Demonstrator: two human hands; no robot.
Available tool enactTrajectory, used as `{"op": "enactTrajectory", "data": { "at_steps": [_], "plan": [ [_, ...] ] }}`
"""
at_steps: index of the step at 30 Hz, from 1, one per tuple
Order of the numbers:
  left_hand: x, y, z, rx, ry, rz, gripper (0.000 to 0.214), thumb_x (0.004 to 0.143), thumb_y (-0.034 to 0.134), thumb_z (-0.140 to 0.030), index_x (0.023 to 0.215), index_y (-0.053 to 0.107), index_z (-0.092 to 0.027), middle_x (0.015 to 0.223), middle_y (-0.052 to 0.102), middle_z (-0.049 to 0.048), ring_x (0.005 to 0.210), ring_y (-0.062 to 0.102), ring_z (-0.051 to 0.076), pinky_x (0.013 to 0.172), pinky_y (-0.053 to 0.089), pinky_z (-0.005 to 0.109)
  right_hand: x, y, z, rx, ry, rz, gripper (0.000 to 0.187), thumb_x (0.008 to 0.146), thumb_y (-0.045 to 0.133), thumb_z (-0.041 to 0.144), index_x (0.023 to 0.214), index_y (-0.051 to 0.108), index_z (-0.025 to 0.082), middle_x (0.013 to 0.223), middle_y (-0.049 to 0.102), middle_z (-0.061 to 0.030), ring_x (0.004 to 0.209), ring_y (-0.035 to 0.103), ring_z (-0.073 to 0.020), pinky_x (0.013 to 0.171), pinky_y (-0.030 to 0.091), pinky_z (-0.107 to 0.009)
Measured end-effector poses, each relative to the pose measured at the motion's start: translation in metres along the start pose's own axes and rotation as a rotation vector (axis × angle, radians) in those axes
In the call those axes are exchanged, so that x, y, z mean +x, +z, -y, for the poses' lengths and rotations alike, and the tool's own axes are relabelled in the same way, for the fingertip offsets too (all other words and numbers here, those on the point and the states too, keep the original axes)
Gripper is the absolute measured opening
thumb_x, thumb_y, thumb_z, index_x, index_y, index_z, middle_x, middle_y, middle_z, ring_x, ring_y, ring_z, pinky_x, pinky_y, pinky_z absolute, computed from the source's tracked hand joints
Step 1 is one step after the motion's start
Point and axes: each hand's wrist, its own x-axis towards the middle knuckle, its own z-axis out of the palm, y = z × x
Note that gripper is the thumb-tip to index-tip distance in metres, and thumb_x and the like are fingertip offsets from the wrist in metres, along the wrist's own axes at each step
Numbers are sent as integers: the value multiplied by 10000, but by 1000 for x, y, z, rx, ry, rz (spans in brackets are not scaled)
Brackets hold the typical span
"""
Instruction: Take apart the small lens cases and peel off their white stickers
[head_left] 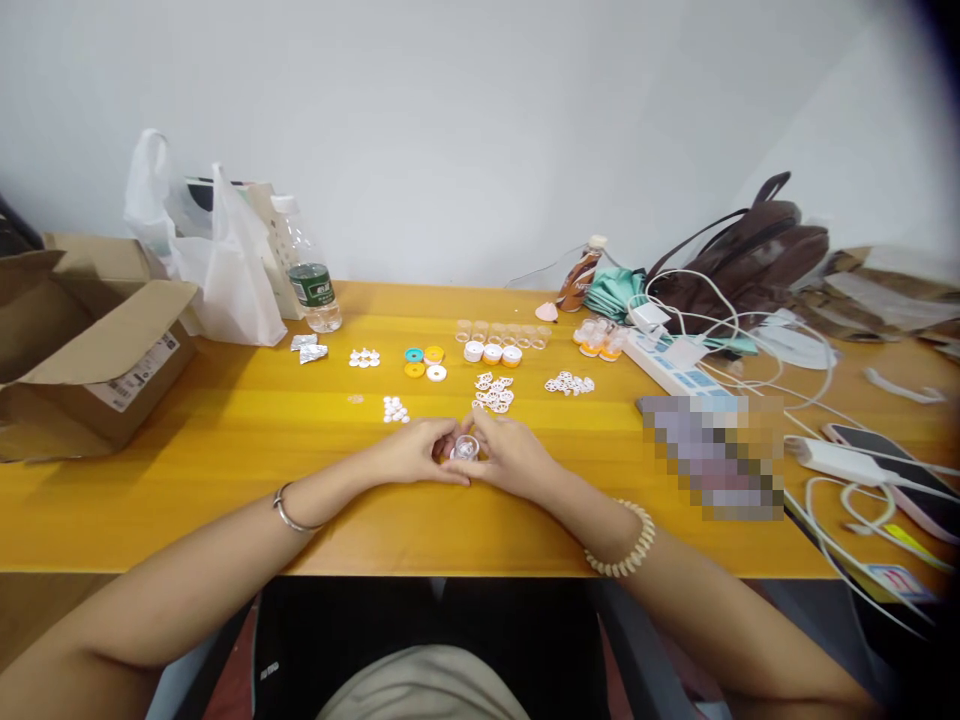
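Observation:
My left hand (416, 452) and my right hand (508, 455) meet at the middle of the yellow table (247, 440), near its front edge. Both are closed around a small clear plastic cup (466, 447) held between the fingertips. Just beyond the hands lie a heap of small white perforated discs (493, 393), a second heap (568, 383) and a cluster of small white pieces (394, 408). Farther back stand coloured round caps (424, 363), white and orange lidded cups (492, 353) and a row of clear cups (501, 331).
An open cardboard box (82, 340) sits at the left edge, with a white plastic bag (225, 260) and a water bottle (309, 270) behind it. At the right are a brown bag (750, 260), a power strip (675, 370), tangled white cables (847, 470) and a phone (892, 470).

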Motion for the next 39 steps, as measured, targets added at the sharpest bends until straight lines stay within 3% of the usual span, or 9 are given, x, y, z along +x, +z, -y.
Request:
{"op": "enactTrajectory", "data": {
  "at_steps": [2, 4, 8, 14, 19, 25, 32, 36, 39],
  "plan": [
    [0, -1, -2, -13, 15, 15, 310, 686, 655, -363, 858, 512, -149, 697, 492, -33, 596, 420, 90, 534, 336, 191, -1, 0, 1, -2, -68, 1, 271, 744, 588, 291, 957, 454, 192, 809, 598, -31, 723, 571, -185, 668, 421, -300],
    [0, -2, -3, -13, 27, 19, 315, 686, 655, -347, 882, 510, -147, 705, 497, -30, 598, 427, 92, 540, 342, 195, -2, -2, 1, -4, -179, -44, 396, 687, 629, 274, 1021, 437, 181, 949, 585, -74, 828, 562, -205, 730, 427, -322],
    [0, -1, 0, 15, 21, -5, 345, 640, 695, -366, 817, 498, -145, 669, 469, -38, 588, 407, 92, 522, 326, 194, -1, -1, -1, -21, -166, -116, 605, 624, 700, 447, 1069, 406, 160, 979, 574, -110, 868, 558, -237, 735, 429, -343],
    [0, -2, -3, 6, 11, 19, 294, 692, 645, -351, 855, 514, -144, 714, 507, -24, 600, 421, 94, 547, 347, 198, -2, -1, 0, -19, -110, -8, 235, 756, 585, 300, 927, 463, 193, 815, 611, -35, 721, 567, -178, 668, 417, -294],
    [0, -1, -1, 26, 6, 1, 342, 651, 677, -359, 864, 522, -141, 689, 497, -28, 596, 422, 98, 534, 338, 197, -1, -1, 0, -27, -159, -91, 444, 672, 664, 378, 997, 450, 163, 921, 577, -78, 813, 541, -199, 716, 420, -313],
    [0, 1, 2, 15, 16, 4, 297, 680, 652, -376, 809, 510, -148, 687, 494, -31, 595, 414, 91, 534, 341, 193, 0, 4, -4, -43, -164, -33, 149, 790, 547, 303, 870, 487, 193, 794, 607, -27, 705, 545, -161, 657, 394, -273],
    [0, -1, 0, 20, 37, 25, 298, 686, 642, -355, 867, 518, -152, 725, 525, -23, 601, 435, 95, 545, 352, 196, -1, -7, 0, -84, -271, 24, 259, 712, 599, 242, 946, 502, 186, 871, 597, -55, 790, 528, -193, 712, 393, -309],
    [0, -1, 0, 45, 20, 17, 353, 660, 665, -351, 913, 525, -146, 721, 526, -18, 604, 437, 104, 544, 349, 199, -1, -3, 0, -43, -126, -4, 303, 737, 617, 375, 928, 479, 184, 850, 613, -56, 757, 557, -194, 679, 406, -301],
    [-1, -1, 1, 38, 8, 26, 307, 686, 640, -361, 874, 524, -147, 733, 532, -12, 611, 445, 104, 560, 358, 202, -1, 0, 1, -44, -111, -14, 210, 776, 569, 313, 914, 480, 183, 828, 614, -48, 737, 561, -180, 664, 410, -289]
  ]
}}
